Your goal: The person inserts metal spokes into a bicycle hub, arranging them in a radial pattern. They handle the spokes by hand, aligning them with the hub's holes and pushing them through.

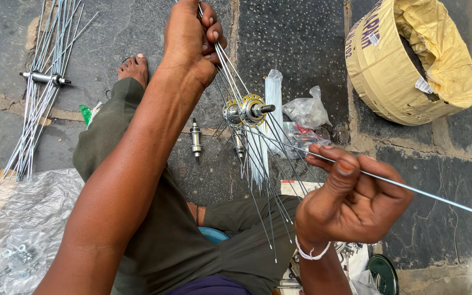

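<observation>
Stone paving; fingers [341,164] pinching spoke [411,188].

My one camera sat on my head, facing steeply down and close over my left hand [191,39] and right hand [350,199], with the stone floor [301,43] beyond them.

Before us the hub [245,111] hangs between our hands: left hand [191,38] above it, right hand [350,199] below-right, pinching one spoke [411,187]. A spoked hub [42,78] lies far left, a roll [411,60] far right, bags [304,112] just behind the hub.
</observation>
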